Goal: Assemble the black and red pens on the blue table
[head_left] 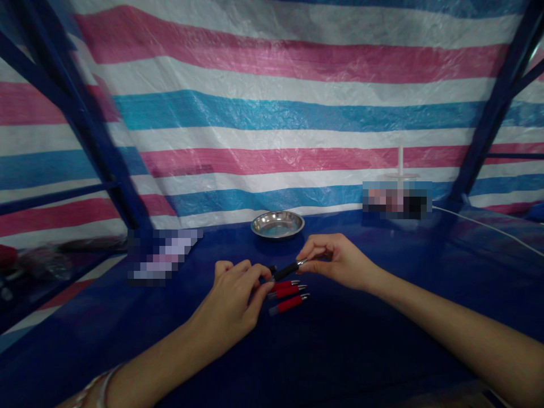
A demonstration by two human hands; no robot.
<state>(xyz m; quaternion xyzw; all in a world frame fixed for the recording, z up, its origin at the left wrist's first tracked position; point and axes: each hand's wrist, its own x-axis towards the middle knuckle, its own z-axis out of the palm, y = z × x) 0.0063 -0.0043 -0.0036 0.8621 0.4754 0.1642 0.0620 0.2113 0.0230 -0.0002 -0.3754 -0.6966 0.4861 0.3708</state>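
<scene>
A black pen (285, 272) with a shiny silver tip is held slantwise between my two hands, above the blue table. My left hand (241, 292) pinches its lower left end between thumb and fingers. On the silver tip end, my right hand (334, 259) closes its thumb and fingertips. Just below the black pen lie red pens: a front one (289, 304), a middle one (289, 292) and a back one (292, 283), partly covered by my left fingers. A small dark piece (273, 268) shows behind my left fingertips; its kind is unclear.
A shallow round steel dish (277, 233) stands behind my hands on the blue table (365, 351). A blurred-out flat item (168, 258) lies at left. At back right stands a cup with a straw (400, 161), partly blurred out, near a white cable (488, 220). Striped sheeting hangs behind.
</scene>
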